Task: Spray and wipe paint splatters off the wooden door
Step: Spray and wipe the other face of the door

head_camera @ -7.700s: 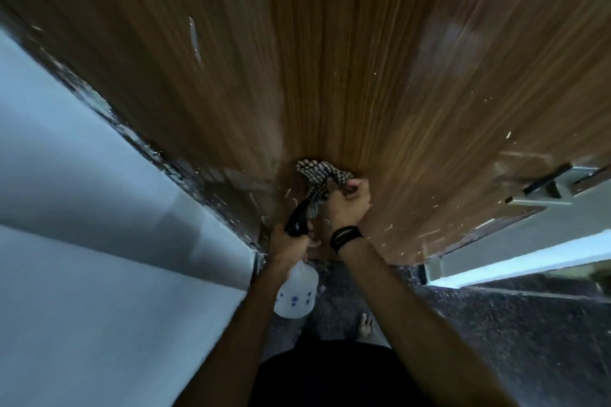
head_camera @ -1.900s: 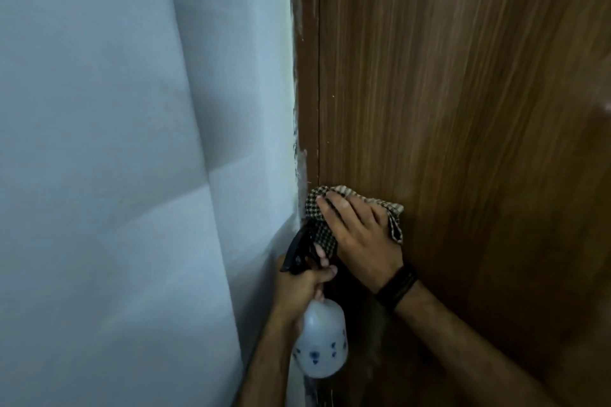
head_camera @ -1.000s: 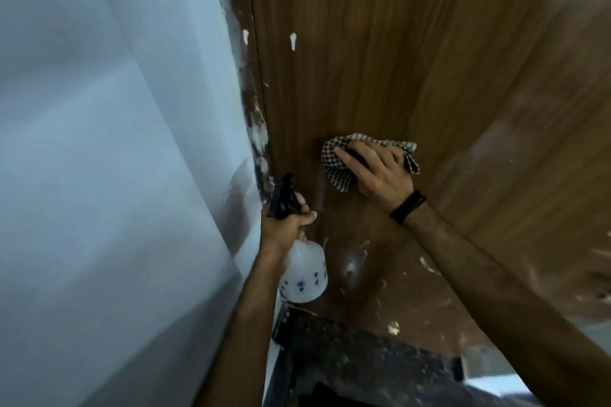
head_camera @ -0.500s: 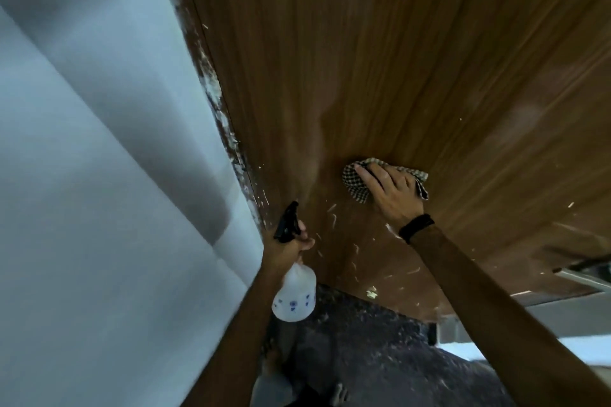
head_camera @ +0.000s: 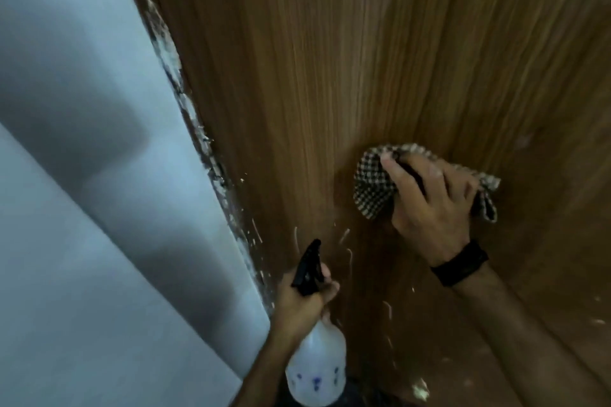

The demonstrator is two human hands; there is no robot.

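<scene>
A brown wooden door (head_camera: 330,59) fills the upper right of the view. White paint splatters (head_camera: 347,251) streak its lower part and its left edge. My right hand (head_camera: 426,205), with a black band at the wrist, presses a black-and-white checked cloth (head_camera: 373,185) flat against the door. Below and to the left, my left hand (head_camera: 304,301) grips the neck of a translucent white spray bottle (head_camera: 315,373). The bottle's black nozzle (head_camera: 309,266) points up toward the door and the splatters.
A pale grey-blue wall (head_camera: 82,175) takes up the left side, and it meets the door along a paint-crusted frame edge (head_camera: 185,102). A larger white paint blob (head_camera: 420,390) sits near the door's bottom.
The view has tilted and drawn closer to the door. My right hand still presses the cloth on the wood, and my left hand keeps hold of the spray bottle below it.
</scene>
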